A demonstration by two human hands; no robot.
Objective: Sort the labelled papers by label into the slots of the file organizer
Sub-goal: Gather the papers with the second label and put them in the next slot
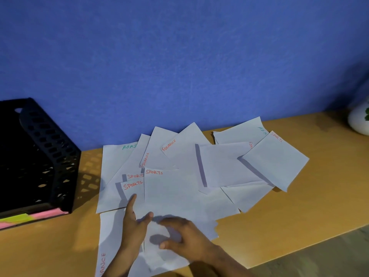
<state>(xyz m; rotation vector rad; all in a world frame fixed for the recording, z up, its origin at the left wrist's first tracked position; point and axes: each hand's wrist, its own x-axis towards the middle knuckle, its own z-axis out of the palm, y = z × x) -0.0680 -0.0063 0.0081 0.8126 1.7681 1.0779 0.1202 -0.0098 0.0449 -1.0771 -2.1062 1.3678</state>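
Observation:
Several white papers lie overlapping on the wooden desk (299, 212), hand-labelled SPORTS, FINANCE or ADMIN. A large SPORTS sheet (171, 192) lies in front, with two more SPORTS sheets (132, 185) tucked at its left edge. My left hand (132, 226) rests flat on the pile, index finger stretched toward the lower SPORTS label. My right hand (185, 238) hovers curved over the near edge of the large sheet, thumb and fingers apart, gripping nothing that I can see. The black mesh file organizer (40, 156) stands at the far left.
Pink and yellow sheets (26, 217) stick out under the organizer's front. A white rounded pot (359, 118) sits at the desk's far right by the blue wall. A FINANCE sheet (102, 262) hangs over the near edge. The floor shows at bottom right.

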